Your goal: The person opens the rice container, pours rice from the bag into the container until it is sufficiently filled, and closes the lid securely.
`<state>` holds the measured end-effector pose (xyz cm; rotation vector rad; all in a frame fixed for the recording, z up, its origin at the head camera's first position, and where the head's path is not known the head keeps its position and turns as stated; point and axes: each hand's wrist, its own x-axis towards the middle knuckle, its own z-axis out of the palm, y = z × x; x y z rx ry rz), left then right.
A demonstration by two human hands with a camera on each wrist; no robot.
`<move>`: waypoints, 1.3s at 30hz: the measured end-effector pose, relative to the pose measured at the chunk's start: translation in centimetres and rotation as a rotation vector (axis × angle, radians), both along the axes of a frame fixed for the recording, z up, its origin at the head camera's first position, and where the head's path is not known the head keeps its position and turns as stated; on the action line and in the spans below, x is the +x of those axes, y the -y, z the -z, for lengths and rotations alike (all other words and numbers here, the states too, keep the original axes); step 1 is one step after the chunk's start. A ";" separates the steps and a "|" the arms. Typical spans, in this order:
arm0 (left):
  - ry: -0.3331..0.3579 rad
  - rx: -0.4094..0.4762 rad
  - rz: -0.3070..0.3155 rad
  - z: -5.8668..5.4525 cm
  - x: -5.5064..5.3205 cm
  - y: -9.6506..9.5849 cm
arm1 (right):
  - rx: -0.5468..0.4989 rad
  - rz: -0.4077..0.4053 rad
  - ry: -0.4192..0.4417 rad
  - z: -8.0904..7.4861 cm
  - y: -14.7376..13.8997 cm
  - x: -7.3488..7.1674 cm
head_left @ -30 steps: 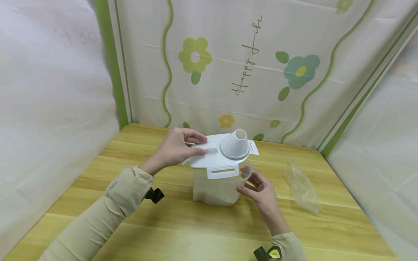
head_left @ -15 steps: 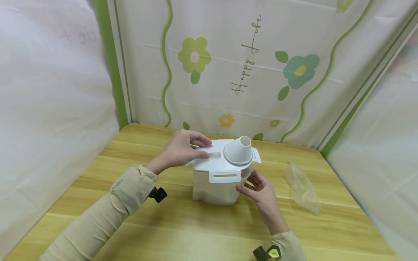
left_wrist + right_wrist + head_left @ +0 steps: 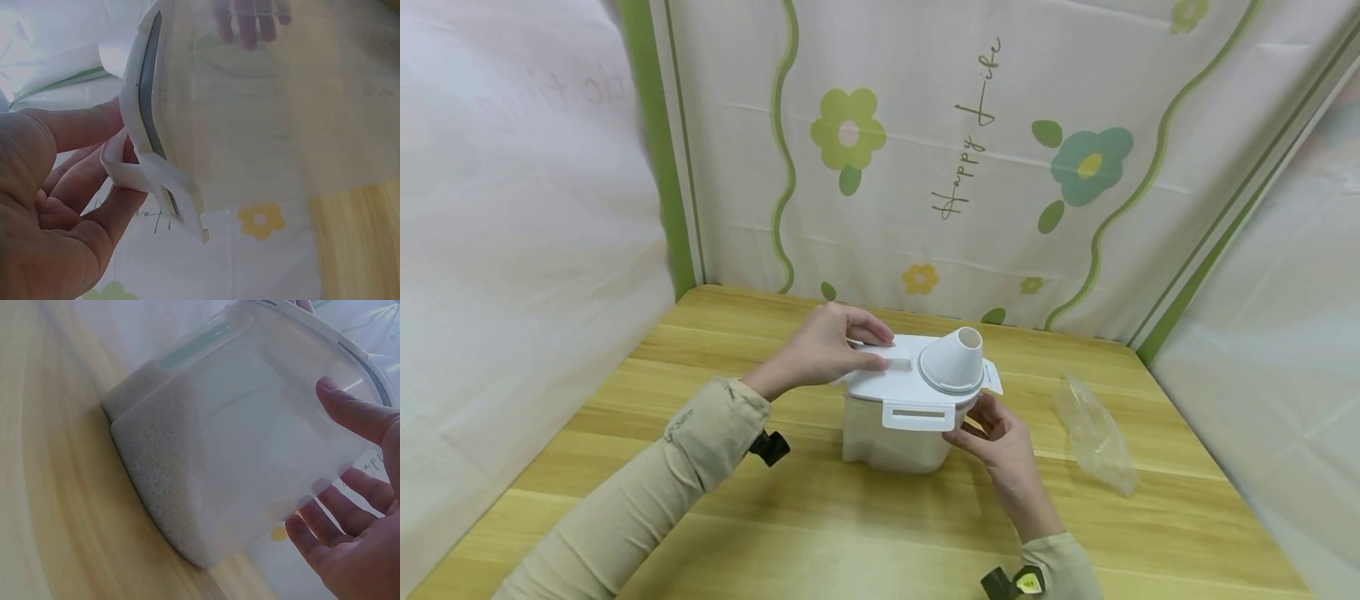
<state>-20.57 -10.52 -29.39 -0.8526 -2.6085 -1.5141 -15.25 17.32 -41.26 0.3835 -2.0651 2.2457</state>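
A clear plastic storage container [image 3: 891,442] stands on the wooden table; in the right wrist view, pale rice-like grains [image 3: 165,462] fill its lower part. Its white lid [image 3: 887,383], with a cone-shaped spout [image 3: 953,358] at the right and slotted side flaps [image 3: 917,415], lies across the top. My left hand [image 3: 827,343] grips the lid's left end with thumb and fingers. The left wrist view shows a grey seal [image 3: 149,94] along the lid's edge. My right hand [image 3: 1003,446] holds the container's right side, thumb in front and fingers behind.
A crumpled clear plastic bag [image 3: 1097,437] lies on the table [image 3: 820,542] to the right. Behind stands a printed fabric wall [image 3: 887,233] with flowers and lettering; more curtains hang at both sides.
My left hand has lowered the lid and shifted it slightly right, so it now covers the container's mouth. The right hand stays nearly still on the container.
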 end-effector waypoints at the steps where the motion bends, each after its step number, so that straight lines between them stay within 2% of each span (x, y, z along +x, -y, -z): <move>1: 0.005 0.001 0.001 0.0 0.0 0.0 | 0.000 0.002 -0.001 0.0 0.0 0.0; 12: 0.018 -0.016 0.019 -0.1 -0.2 -0.1 | 0.016 0.019 0.013 0.0 0.0 0.0; 23: 0.019 -0.047 0.044 -0.7 -0.4 0.0 | 0.010 0.054 0.080 -0.2 -0.1 0.2; 31: 0.045 -0.046 0.043 -0.8 -0.4 0.0 | 0.012 0.045 0.072 -0.2 -0.1 0.2; 39: 0.027 -0.056 0.040 -0.9 -0.3 0.0 | 0.008 0.045 0.072 -0.3 -0.1 0.2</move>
